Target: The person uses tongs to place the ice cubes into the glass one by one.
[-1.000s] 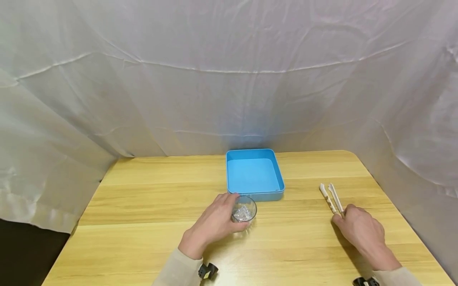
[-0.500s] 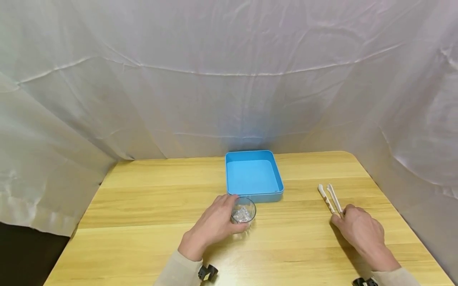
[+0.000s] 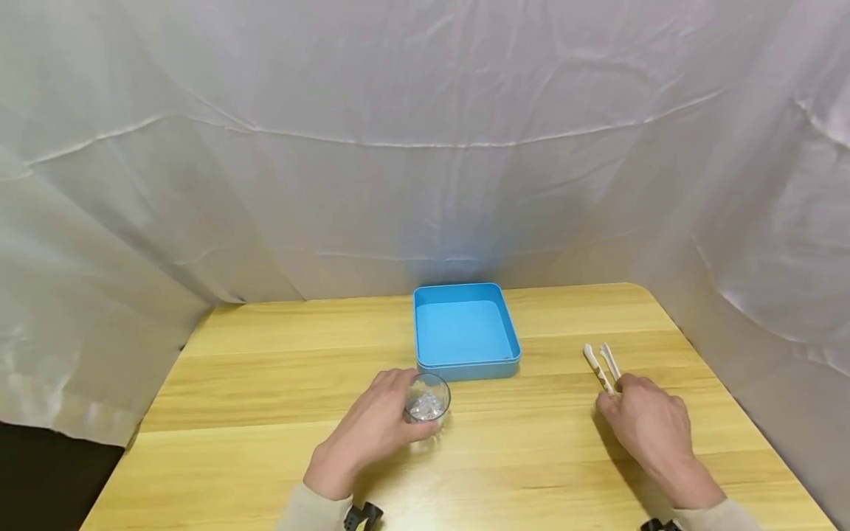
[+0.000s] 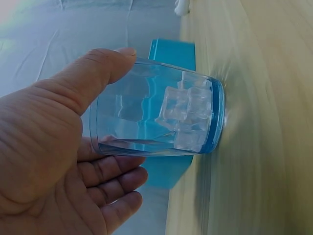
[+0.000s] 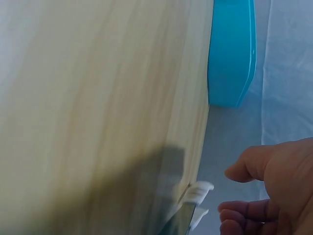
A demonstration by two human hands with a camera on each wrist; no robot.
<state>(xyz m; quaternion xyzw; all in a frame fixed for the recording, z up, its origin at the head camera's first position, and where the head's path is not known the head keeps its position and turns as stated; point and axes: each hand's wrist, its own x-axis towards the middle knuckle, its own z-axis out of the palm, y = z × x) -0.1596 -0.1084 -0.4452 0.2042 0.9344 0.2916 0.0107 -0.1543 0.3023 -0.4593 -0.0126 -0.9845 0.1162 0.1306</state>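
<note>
My left hand holds a clear drinking glass, thumb on one side and fingers on the other. Several clear ice-like cubes lie in its bottom, and the glass stands upright, its base close against the tabletop. Over at the right, my right hand hovers over the near end of a pair of white tongs with brownish marks, whose arms spread apart toward the back. The right wrist view shows a gap between thumb and fingers, with the pale tong tips beyond them. The hand hides the tongs' near end.
A square blue open box sits behind the glass near the table's back edge. The wooden table is bordered by hanging grey-white cloth at the back and sides.
My left hand and the glass have shifted a little left relative to the blue box. The right hand has also moved slightly left over the tongs. The head view has shifted a little.
</note>
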